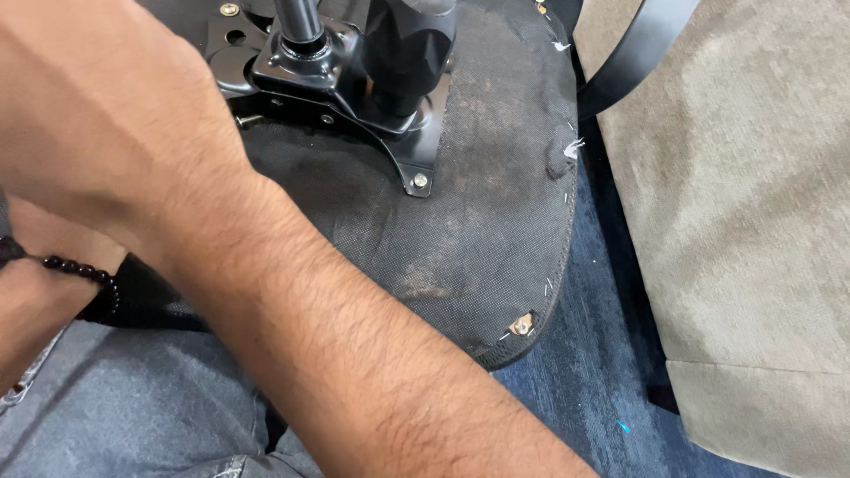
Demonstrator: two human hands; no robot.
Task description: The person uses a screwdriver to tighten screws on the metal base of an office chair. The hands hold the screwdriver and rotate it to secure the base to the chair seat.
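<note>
Jeans (133, 407) fill the near left, the person's lap under the work. Across them the right forearm runs from near right to far left, ending in the right hand (97, 97); only its back shows and the fingers are cut off by the frame edge, so I cannot tell whether it grips anything. Beneath that arm the left wrist (35, 301) wears a dark bead bracelet (80, 270); the left hand itself is hidden, its state unknown.

Beyond lies the seat (496, 230), upside down, its black underside cloth worn and stapled, torn at the near edge. Farther still, a black plate (354, 97) with its post (299, 18) is fixed by a bolt (420, 181).

Work seems to centre on the plate's left side. Any next move there probably calls for steadying the seat on the lap.

Carpet (584, 372) and a beige cushion (753, 221) lie right.
</note>
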